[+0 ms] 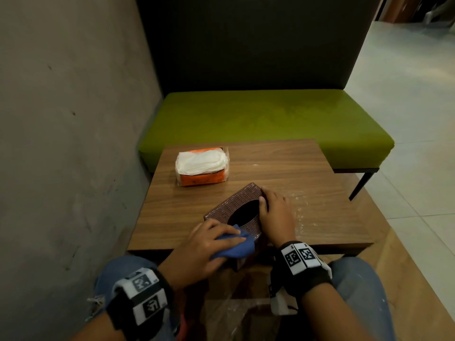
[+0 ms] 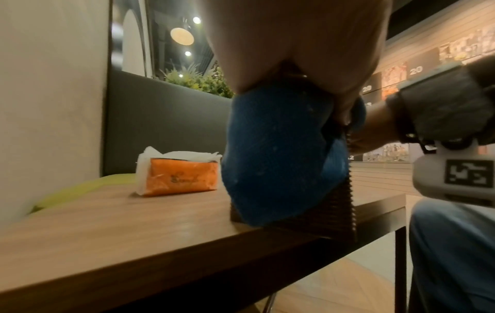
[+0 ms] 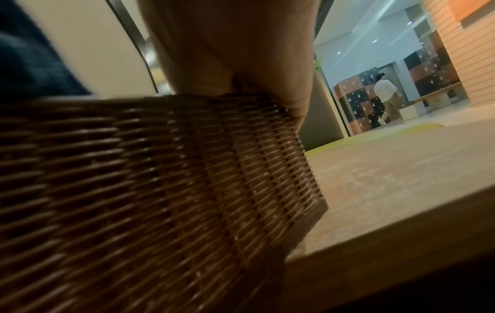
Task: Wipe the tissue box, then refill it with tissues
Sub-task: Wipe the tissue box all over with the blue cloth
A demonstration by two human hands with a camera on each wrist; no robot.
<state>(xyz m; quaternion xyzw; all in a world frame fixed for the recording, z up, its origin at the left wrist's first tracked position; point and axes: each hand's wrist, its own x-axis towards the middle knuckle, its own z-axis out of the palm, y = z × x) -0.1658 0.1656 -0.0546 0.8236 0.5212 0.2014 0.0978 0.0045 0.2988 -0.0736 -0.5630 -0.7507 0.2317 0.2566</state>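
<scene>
A brown woven tissue box with a dark oval opening sits at the near edge of the wooden table, one corner past the edge. My left hand holds a blue cloth against the box's near end; in the left wrist view the blue cloth covers the box's side. My right hand grips the box's right side, thumb by the opening. The right wrist view shows the woven box wall close up. An orange pack of white tissues lies on the table's far left.
A grey wall runs along the left. A green bench seat with a dark backrest stands behind the table. Pale tiled floor lies to the right. My knees in jeans sit under the near edge. White smears mark the table's right part.
</scene>
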